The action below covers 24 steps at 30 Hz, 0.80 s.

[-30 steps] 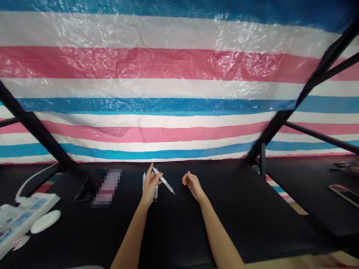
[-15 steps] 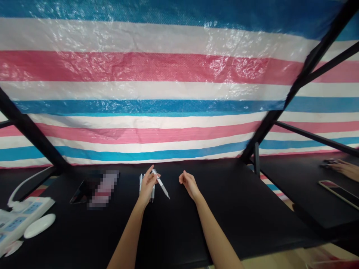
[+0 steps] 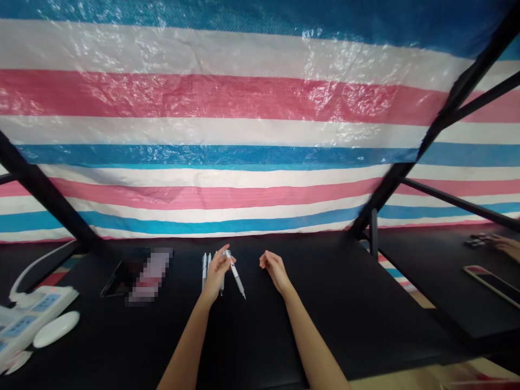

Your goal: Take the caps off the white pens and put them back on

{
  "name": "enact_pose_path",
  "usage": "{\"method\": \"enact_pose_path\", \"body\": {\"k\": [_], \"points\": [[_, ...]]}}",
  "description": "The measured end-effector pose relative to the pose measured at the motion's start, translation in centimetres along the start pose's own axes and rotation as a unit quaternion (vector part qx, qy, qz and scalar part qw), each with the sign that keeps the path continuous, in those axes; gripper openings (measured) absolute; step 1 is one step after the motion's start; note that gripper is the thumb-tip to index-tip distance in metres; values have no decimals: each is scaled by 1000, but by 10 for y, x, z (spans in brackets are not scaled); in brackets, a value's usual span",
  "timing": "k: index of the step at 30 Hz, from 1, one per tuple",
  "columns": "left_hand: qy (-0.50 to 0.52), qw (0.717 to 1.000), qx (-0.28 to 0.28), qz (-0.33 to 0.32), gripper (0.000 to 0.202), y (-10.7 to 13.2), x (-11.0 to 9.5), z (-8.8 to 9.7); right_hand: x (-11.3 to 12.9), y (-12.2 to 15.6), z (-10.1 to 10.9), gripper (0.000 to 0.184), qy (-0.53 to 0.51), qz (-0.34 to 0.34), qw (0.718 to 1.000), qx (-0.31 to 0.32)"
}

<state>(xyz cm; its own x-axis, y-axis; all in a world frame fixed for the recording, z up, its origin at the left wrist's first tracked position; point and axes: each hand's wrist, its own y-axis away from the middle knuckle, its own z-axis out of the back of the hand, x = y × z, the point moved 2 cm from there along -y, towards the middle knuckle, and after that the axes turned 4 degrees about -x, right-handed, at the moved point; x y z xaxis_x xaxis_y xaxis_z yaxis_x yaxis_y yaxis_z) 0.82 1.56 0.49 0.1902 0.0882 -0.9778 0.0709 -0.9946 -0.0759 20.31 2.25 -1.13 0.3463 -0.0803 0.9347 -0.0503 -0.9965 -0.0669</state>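
Note:
My left hand (image 3: 216, 272) pinches a white pen (image 3: 236, 276) near its top, the tip pointing down and to the right just above the black table (image 3: 260, 336). Beside that hand, to its left, a few more white pens (image 3: 205, 266) lie side by side on the table. My right hand (image 3: 275, 266) hovers a little to the right of the held pen, fingers loosely curled, with nothing visible in it.
A dark tablet or phone (image 3: 122, 270) lies at the left, beside a blurred patch. A white power strip (image 3: 28, 314) and a white oval object (image 3: 56, 328) sit at the far left. On the neighbouring table, right, lies a phone (image 3: 493, 280) near another person's hand (image 3: 506, 245). A striped tarp hangs behind.
The pen in my left hand has swung from a flat slant to a steeper one, tip lower and closer to the table. My right hand has stayed nearly still.

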Motion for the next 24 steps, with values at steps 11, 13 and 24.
{"method": "enact_pose_path", "body": {"k": [11, 13, 24], "points": [[-42, 997, 57, 15, 64, 2, -2, -8, 1, 3, 1, 42, 2, -1, 1000, -27], [-56, 996, 73, 10, 63, -1, -3, -13, 0, 3, 1, 43, 1, -5, 1000, -28], [-102, 990, 96, -29, 51, -13, -3, -22, -2, 0, 1, 44, -18, -12, 1000, -20]]}}
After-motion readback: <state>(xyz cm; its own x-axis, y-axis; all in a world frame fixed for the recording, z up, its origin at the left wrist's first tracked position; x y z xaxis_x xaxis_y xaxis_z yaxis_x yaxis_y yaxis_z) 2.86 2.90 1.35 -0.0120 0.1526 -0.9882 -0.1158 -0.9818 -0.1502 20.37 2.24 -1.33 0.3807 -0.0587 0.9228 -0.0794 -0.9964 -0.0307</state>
